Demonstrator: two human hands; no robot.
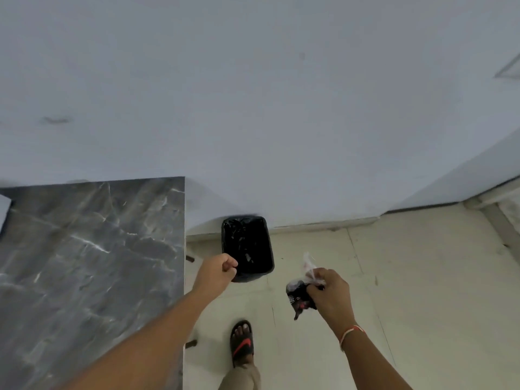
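Okay, I have the right hand [329, 293] curled tight round a small bundle of rubbish [299, 295]: a dark wrapper with a bit of red on it, and some clear plastic that sticks up past the thumb. The bundle hangs just to the left of my knuckles, in the air over the floor [422, 277]. The bin [247, 243] with its black bag sits further out and to the left of that grip, close but not under it. My left hand [223, 268] is balled in a fist with nothing in it that I can see, and it floats over the near corner of the bin.

I think the job now is to drop the bundle in. To do it well, I want to carry the grip out and to the left until the bundle is right over the dark hole, not over the rim. The fist should move aside first. Then I open all the fingers at once, so the light plastic does not stick to my hand or drift down beside the bin
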